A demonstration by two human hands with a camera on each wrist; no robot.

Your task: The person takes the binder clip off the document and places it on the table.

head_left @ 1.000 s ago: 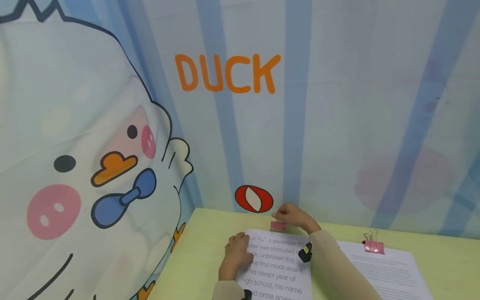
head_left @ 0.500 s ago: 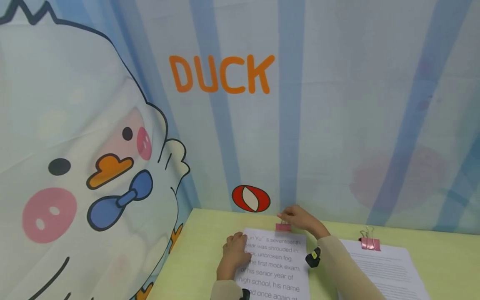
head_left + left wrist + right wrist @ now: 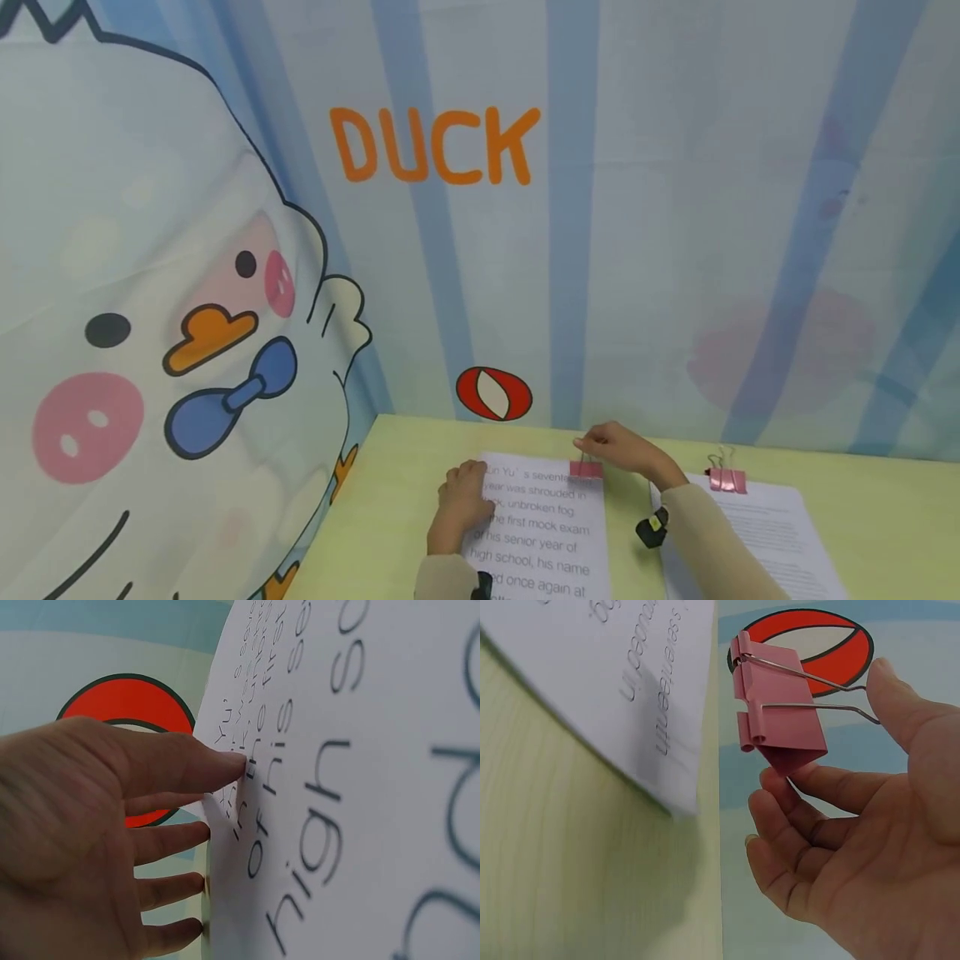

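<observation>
A printed sheet of paper [image 3: 536,533] with large text lies on the pale yellow table in the head view. At its upper left edge is my left hand [image 3: 459,504], its thumb [image 3: 191,765] on the printed face and the other fingertips along the edge. My right hand [image 3: 626,454] holds a pink binder clip [image 3: 587,470], which overlaps the sheet's top right corner in the head view. In the right wrist view the thumb is at the clip's wire handles [image 3: 817,707], with the other fingers curled beneath its pink body, just beyond the paper's edge.
To the right lies a second printed document [image 3: 772,533], with another pink binder clip [image 3: 727,481] at its top edge. Behind the table [image 3: 412,450] hangs a printed backdrop [image 3: 637,250] with a cartoon duck. My right forearm reaches over part of the second document.
My right hand has carried the binder clip rightward and nearer, from above the sheet's top edge to over its top right corner. My left hand stays at the sheet's left edge.
</observation>
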